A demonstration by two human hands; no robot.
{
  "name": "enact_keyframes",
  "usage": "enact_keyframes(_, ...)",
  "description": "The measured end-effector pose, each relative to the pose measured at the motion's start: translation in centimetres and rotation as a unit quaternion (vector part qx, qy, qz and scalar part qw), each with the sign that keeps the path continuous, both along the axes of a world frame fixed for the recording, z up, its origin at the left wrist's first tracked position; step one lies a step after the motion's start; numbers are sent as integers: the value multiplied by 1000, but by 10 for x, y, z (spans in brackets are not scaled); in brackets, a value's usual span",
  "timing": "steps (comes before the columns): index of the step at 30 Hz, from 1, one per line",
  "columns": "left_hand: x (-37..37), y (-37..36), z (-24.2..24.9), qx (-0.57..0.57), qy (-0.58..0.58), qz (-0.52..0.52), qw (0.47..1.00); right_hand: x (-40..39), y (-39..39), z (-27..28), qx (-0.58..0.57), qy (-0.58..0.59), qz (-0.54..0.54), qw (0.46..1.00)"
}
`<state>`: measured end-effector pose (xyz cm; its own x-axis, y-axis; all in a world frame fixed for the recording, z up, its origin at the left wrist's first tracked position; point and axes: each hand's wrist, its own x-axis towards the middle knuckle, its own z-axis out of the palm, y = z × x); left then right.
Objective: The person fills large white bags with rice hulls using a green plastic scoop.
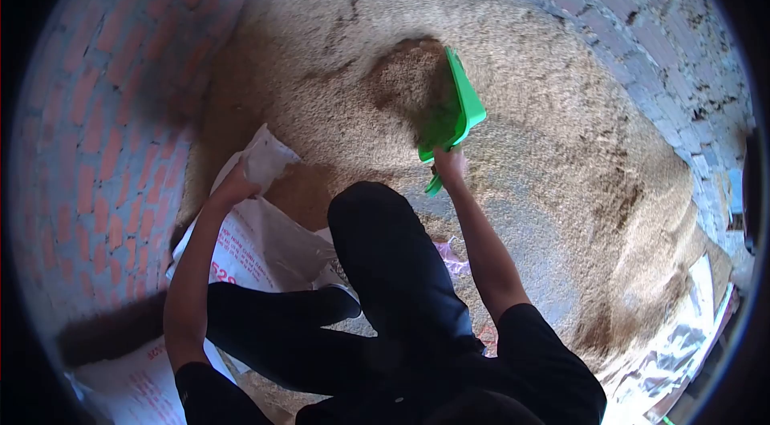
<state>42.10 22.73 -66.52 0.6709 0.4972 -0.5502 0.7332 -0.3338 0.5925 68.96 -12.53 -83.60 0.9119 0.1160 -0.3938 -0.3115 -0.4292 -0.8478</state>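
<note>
My right hand (449, 166) is closed around the handle of a green plastic dustpan (468, 100). The dustpan is turned on its side against the grain pile (337, 96), with loose tan material at its open face and a darker hollow beside it. On the other side, my left hand (239, 184) grips the upper edge of a white woven sack (245, 244) with red printing. The sack's mouth is spread open beside my bent knee, and brown grain shows near its opening.
A red brick wall (104, 128) rises on the left, and a greyish brick wall (618, 20) borders the pile at upper right. Another white printed sack (140, 389) lies at lower left. Shiny plastic sheeting (682, 345) sits at lower right.
</note>
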Motion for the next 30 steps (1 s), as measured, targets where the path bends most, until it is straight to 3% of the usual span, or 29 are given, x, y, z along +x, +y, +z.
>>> enact_keyframes(3, 3, -8, 12, -7, 25, 19, 999, -21, -6, -10, -4, -50, 75, 996)
enact_keyframes(5, 2, -12, 15, -9, -5, 18, 1000, -36, -10, -19, -10, 10, 114, 993)
enact_keyframes(8, -4, -14, 2, -15, -44, 24, 999, -77, 0, 31, 5, 34, 102, 994)
enact_keyframes(9, -5, -11, -4, -18, -57, 24, 998, -91, -2, 7, 10, 36, 118, 992)
enact_keyframes(11, -6, -12, -11, -20, -53, 36, 998, -112, -6, -58, 190, -92, 131, 969)
enact_keyframes(12, -7, -10, -15, -26, -52, 29, 998, -116, -7, -59, 192, -88, 138, 968)
enact_keyframes(15, -12, 1, -37, -31, -22, 46, 998, -127, -2, -46, 161, -75, 179, 968)
enact_keyframes(19, -1, -12, -9, -54, -56, -35, 996, -136, 12, -13, 121, -70, 207, 968)
enact_keyframes(21, -4, -20, -5, -26, -81, 33, 996, -138, 17, -1, 101, -69, 224, 967)
enact_keyframes(23, -7, -22, -3, -3, -73, 25, 997, -139, 20, 4, 81, -66, 241, 965)
enact_keyframes(25, -6, -24, -1, 17, -65, 18, 998, -112, -6, -36, 0, -204, 183, 962)
enact_keyframes(26, -6, -25, 2, 6, -35, 31, 999, -90, -28, -40, -28, -161, 135, 977)
enact_keyframes(27, -5, -25, 4, -5, -5, 44, 999, -76, -44, 12, 3, -71, 52, 996)
enact_keyframes(28, -5, -25, 4, -7, -7, 44, 999, -47, -77, -15, -104, -119, 42, 987)
enact_keyframes(29, -6, -24, 4, -11, -4, 36, 999, -22, -121, -49, -191, -247, 48, 949)
enact_keyframes(30, -6, -22, 4, -15, -2, 28, 999, -1, -149, -25, -232, -198, 21, 952)
